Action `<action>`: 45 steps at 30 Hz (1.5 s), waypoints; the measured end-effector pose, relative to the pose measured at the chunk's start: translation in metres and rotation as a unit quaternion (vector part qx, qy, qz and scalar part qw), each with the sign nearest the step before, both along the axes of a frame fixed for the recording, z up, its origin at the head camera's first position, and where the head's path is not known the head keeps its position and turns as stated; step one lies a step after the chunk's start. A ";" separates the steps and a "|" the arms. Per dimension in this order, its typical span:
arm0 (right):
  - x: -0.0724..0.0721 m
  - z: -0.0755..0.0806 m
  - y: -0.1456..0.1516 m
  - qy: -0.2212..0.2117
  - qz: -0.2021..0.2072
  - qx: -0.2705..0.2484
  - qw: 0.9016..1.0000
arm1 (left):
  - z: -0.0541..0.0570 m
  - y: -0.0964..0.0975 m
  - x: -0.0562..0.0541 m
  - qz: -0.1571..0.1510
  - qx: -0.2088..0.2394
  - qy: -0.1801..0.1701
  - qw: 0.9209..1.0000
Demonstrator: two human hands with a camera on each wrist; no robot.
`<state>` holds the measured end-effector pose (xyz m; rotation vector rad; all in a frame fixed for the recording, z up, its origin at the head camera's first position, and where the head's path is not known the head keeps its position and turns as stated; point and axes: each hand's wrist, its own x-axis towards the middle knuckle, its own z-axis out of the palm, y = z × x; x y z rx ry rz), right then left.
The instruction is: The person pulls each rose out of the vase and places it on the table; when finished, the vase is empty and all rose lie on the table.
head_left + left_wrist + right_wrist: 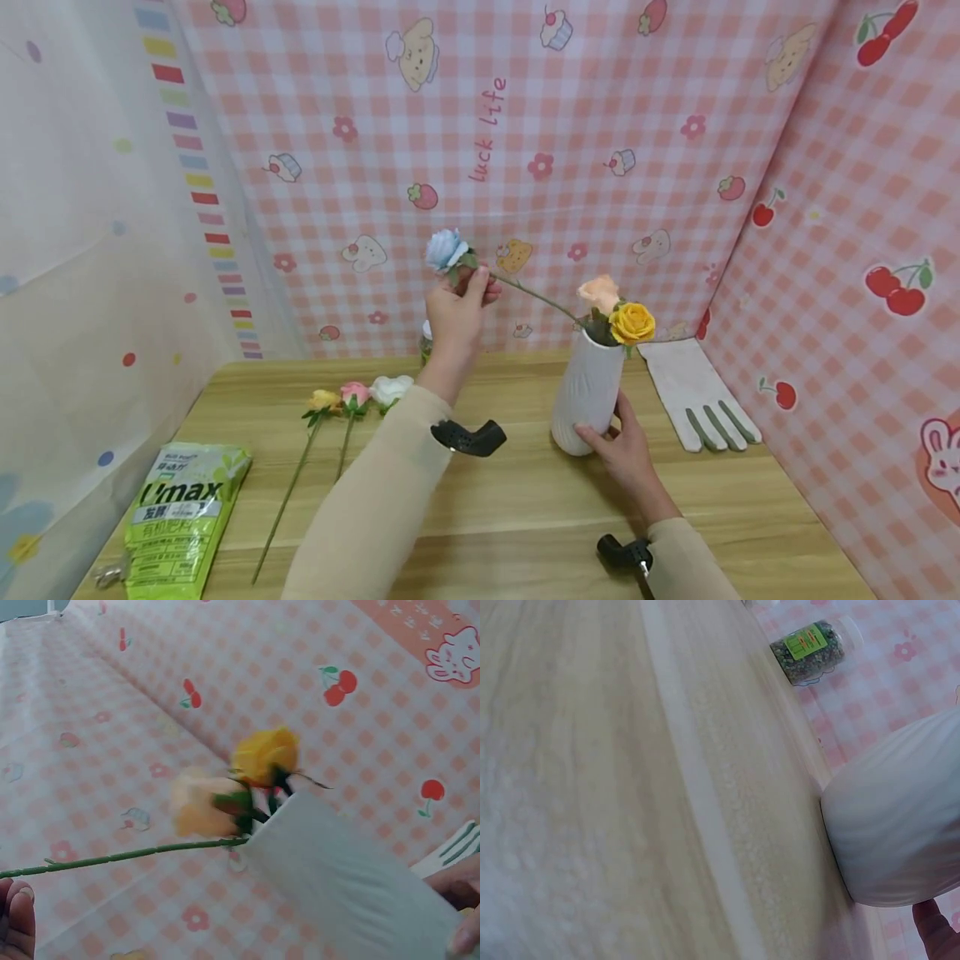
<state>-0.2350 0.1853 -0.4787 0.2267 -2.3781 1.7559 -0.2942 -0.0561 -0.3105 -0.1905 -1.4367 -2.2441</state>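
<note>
My left hand pinches a light blue artificial rose just under its bloom. From there its green stem slants down to the mouth of a white ribbed vase, where the tip meets the rim. A peach rose and a yellow rose stand in the vase. My right hand grips the vase low on its right side, thumb across the front; the vase leans slightly to the right. In the right wrist view only a fingertip shows under the vase.
On the left of the wooden table lie a yellow rose, a pink rose and a white rose. A green fertilizer bag is further left. A white glove lies right, a jar of dark granules at the back.
</note>
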 end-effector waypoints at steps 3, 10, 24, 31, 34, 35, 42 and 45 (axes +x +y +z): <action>0.000 -0.001 0.000 0.003 0.002 -0.002 1.000 | -0.002 -0.017 -0.001 0.006 0.025 -0.007 1.000; -0.002 -0.003 0.002 0.005 0.003 -0.005 1.000 | -0.007 -0.055 0.001 0.018 0.086 -0.021 0.996; -0.002 -0.004 0.002 0.010 0.001 -0.007 1.000 | -0.063 -0.101 0.014 -0.020 0.065 -0.108 0.992; -0.003 -0.007 0.004 0.020 0.002 -0.011 1.000 | -0.105 -0.116 0.021 -0.083 -0.016 -0.166 0.982; -0.003 -0.006 0.004 0.020 0.001 -0.009 1.000 | -0.122 -0.120 0.023 -0.082 -0.035 -0.183 0.979; -0.003 -0.006 0.003 0.019 0.001 -0.009 1.000 | -0.126 -0.121 0.024 -0.076 -0.044 -0.190 0.978; -0.002 -0.004 0.003 0.022 -0.002 -0.005 1.000 | -0.162 -0.119 0.028 -0.004 -0.123 -0.217 0.968; -0.002 -0.004 0.003 0.023 -0.002 -0.003 1.000 | -0.181 -0.116 0.028 0.030 -0.155 -0.223 0.962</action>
